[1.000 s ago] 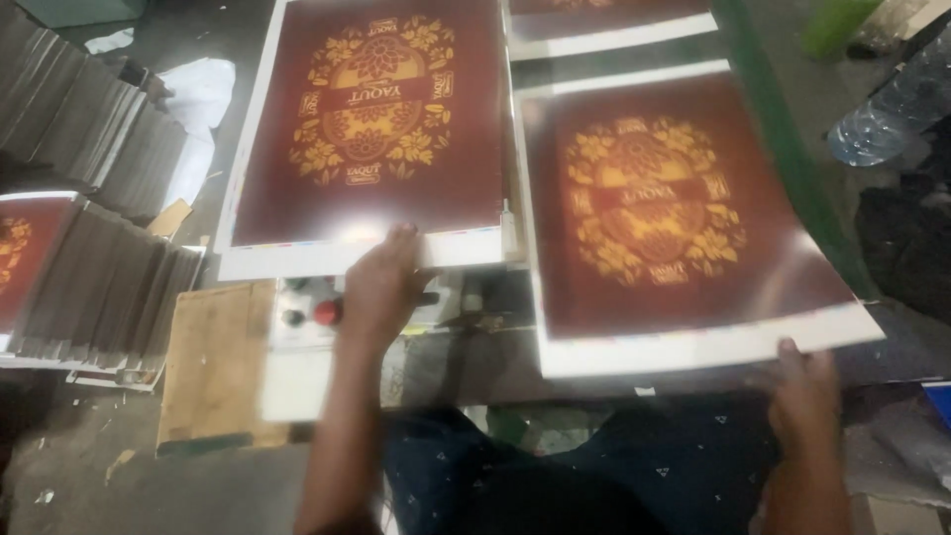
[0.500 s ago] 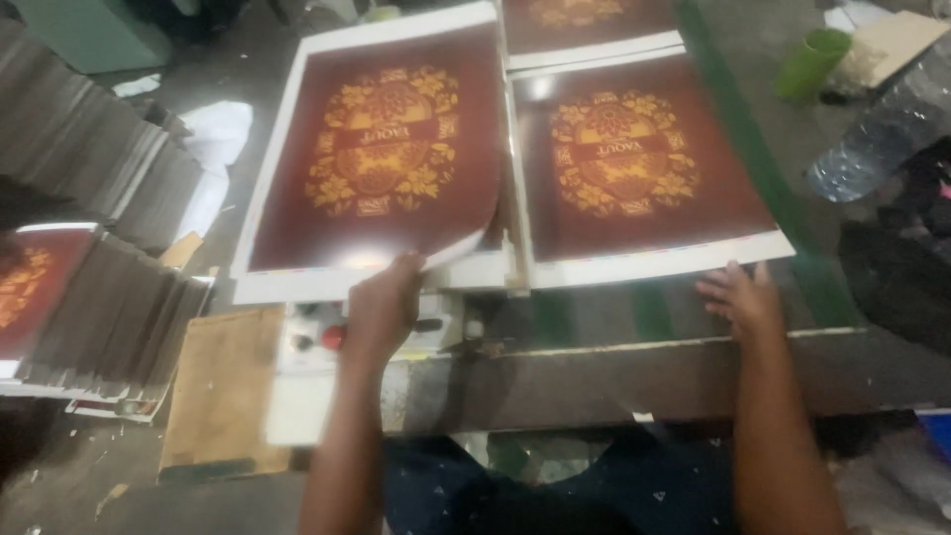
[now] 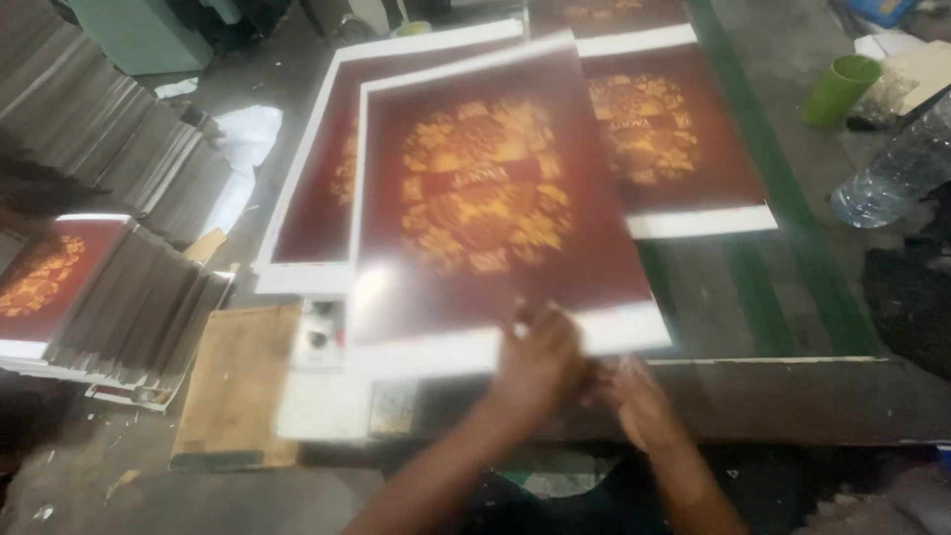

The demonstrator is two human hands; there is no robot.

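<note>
Both hands have come together at the near edge since half a second ago, when they were well apart on two separate sheets; now the left hand and right hand sit close together under the bottom white margin of one lifted printed sheet, dark red with a gold ornamental design and a white border. Left hand fingers are curled, pinching the sheet's lower edge; right hand is just beside it, touching the same edge, but motion blur means I cannot tell whether its fingers are closed on the paper or only pressing it. Lifted sheet is tilted, overlapping a second sheet lying flat to its left and partly covering a third sheet on its right. All rest on a dark worktable with a green strip along it. Stack of printed sheets sits at the left, lower than the table. Wooden board lies near the table's front left. Green cup and clear plastic bottle stand at the far right, well apart from the hands.
</note>
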